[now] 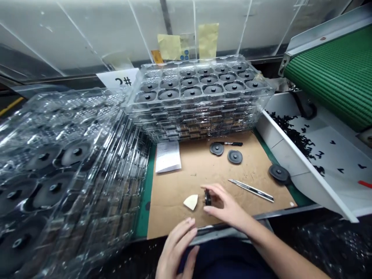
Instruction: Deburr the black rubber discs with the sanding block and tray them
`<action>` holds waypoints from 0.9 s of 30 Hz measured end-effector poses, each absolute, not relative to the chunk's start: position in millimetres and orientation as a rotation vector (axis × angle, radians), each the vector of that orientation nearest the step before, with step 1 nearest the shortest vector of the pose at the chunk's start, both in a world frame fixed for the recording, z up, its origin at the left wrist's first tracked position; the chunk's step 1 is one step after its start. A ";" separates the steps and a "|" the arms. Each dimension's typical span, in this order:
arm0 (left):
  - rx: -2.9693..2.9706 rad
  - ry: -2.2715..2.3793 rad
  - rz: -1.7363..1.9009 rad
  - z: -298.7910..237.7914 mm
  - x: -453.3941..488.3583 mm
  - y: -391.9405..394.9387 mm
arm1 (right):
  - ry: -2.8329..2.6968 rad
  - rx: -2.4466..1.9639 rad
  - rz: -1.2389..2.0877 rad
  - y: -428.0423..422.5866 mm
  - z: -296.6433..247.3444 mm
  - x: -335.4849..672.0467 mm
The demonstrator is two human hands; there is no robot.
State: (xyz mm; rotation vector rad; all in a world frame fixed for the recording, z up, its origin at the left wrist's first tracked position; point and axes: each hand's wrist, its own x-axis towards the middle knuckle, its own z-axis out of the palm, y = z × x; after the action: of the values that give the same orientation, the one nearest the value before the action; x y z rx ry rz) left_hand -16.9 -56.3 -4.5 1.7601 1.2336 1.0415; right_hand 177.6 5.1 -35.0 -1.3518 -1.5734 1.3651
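My right hand (222, 203) grips a small black disc-shaped part (207, 197) between thumb and fingers, the part seen edge-on above the cardboard sheet (174, 186). Just left of it lies a cream-coloured wedge (191, 202) with one rounded side. My left hand (178, 248) is at the front edge of the table, its fingers apart and nothing in them. A utility knife (251, 190) rests on the cardboard to the right. Farther back are two dark round parts, one grey disc (216, 148) and another disc (235, 156), each with a centre knob.
Stacked clear plastic trays (200, 104) holding dark discs stand behind; another tray stack (87, 186) fills the left. A black pen (232, 143) and a paper slip (167, 157) lie on the cardboard. At right are a white bin (305, 170) with small black pieces and a green conveyor (337, 69).
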 end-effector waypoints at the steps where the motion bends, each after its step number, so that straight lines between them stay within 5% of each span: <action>1: 1.848 1.189 1.042 -6.9 -18.0 -57.0 | -1.524 -1.270 1.514 -6.3 -27.5 177.2; 5: 1.891 0.959 0.818 -2.0 -19.2 -48.7 | -1.075 -0.889 2.138 -36.8 -10.1 172.8; 8: 1.784 0.850 0.596 9.5 -27.1 -39.8 | -0.980 -0.887 2.227 -44.8 -7.4 164.0; 13: 1.715 0.826 0.694 11.0 -47.6 -43.0 | -1.643 -1.368 1.707 -26.7 -12.0 148.9; 18: 0.603 0.850 1.075 -5.9 -54.4 -55.0 | -1.794 -1.672 1.207 4.6 -51.2 128.5; 23: 0.096 0.712 1.128 -15.7 -62.4 -54.8 | -2.041 -1.464 1.120 -9.1 -80.4 111.9; 27: 0.125 0.726 1.132 -13.3 -63.7 -51.2 | -2.039 -1.399 1.075 -7.5 -50.2 119.4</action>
State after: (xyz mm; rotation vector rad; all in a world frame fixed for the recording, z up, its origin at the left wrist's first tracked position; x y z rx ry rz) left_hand -63.7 -51.2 -13.3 0.1249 0.7256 1.1320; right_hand 119.4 -7.5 -50.2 -1.3993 -2.0387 1.0746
